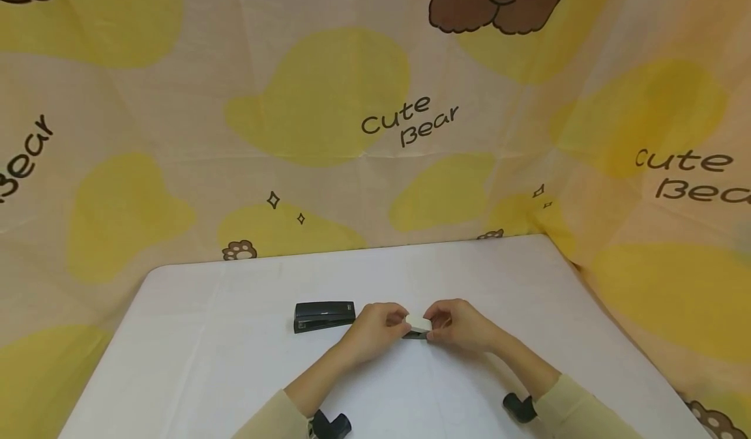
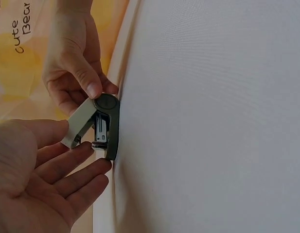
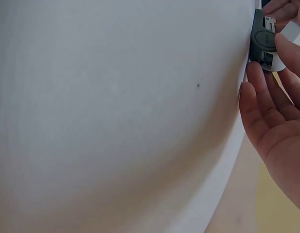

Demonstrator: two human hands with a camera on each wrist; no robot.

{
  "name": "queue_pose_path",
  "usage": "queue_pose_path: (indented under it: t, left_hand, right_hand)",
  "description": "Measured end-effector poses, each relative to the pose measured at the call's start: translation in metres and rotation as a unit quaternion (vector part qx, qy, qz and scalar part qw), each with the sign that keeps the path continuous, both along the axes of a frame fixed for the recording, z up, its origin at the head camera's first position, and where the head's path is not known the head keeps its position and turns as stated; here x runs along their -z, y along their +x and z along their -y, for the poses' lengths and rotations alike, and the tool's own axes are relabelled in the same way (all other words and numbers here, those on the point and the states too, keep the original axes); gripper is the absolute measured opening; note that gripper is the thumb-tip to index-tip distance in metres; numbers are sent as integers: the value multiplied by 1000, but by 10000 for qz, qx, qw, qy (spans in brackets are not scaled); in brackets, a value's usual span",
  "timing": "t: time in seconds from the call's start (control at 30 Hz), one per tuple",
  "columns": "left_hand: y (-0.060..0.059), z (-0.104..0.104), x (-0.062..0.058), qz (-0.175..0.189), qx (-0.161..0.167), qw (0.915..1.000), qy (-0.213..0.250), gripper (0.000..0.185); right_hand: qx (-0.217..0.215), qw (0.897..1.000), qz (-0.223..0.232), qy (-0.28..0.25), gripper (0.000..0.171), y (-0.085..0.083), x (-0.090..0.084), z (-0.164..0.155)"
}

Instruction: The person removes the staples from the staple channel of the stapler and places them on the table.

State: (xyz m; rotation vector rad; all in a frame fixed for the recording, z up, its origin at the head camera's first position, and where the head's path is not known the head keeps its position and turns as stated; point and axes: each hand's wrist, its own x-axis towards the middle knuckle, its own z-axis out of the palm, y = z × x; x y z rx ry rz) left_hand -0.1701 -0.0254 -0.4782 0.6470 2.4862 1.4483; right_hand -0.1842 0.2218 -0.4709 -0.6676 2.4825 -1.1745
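Observation:
Both hands are at a small mini stapler (image 1: 418, 323) with a white top and a dark grey-green base, over the white table. Its top is swung up from the base, and the metal staple channel shows between them in the left wrist view. My left hand (image 1: 375, 329) pinches the raised front end of the white top (image 2: 82, 118), thumb on one side, other fingers by the base. At the round hinge (image 2: 106, 101), my right hand (image 1: 462, 325) grips the rear end between thumb and fingers.
A larger black stapler (image 1: 324, 316) lies on the white table (image 1: 235, 361), just left of my left hand. Behind the table and along its right side hangs a patterned cloth (image 1: 328, 100). Black devices (image 1: 519, 408) are worn at both wrists.

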Motion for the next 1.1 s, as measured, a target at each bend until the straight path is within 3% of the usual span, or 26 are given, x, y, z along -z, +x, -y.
queue_pose_path:
  t: [1.1]
  left_hand:
    - [36,29,-8,495,199,9985,-80,17]
  right_hand:
    - [-313,9993,223,-4,22,32,0,21]
